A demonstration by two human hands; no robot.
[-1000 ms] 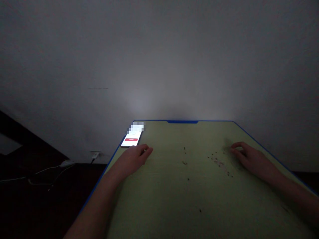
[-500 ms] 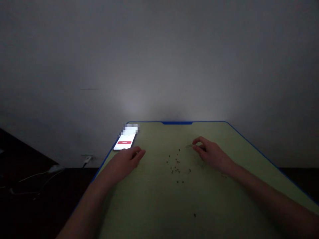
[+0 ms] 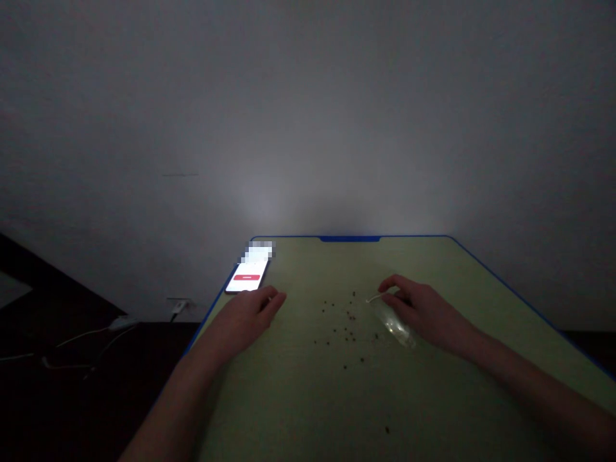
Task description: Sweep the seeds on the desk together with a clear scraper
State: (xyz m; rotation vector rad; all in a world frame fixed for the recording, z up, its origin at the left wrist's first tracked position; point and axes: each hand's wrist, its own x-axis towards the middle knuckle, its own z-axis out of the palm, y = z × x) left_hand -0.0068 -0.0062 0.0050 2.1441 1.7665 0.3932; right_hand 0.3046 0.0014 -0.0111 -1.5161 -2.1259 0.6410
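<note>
My left hand (image 3: 248,316) is closed near the phone, thumb and fingers drawn together; a tiny pale spot shows between them, too small to name. On the right, my right hand (image 3: 414,305) pinches a thin pale edge that sticks out to the left of the fingertips. It appears to belong to the clear plastic bag (image 3: 397,328), crumpled and shiny under that hand. Several small dark bits (image 3: 346,330) are scattered on the table between my hands. One more bit (image 3: 387,430) lies apart, nearer to me.
A lit phone (image 3: 250,273) with a red button on its screen lies at the table's far left edge. The pale table (image 3: 289,398) has a blue rim and stands against a grey wall. White cables (image 3: 122,323) and a wall plug (image 3: 180,307) are at the left.
My view has shifted slightly. My right hand has come a little nearer to me, and the plastic bag under it now shows plainly. The dark bits are spread differently.
</note>
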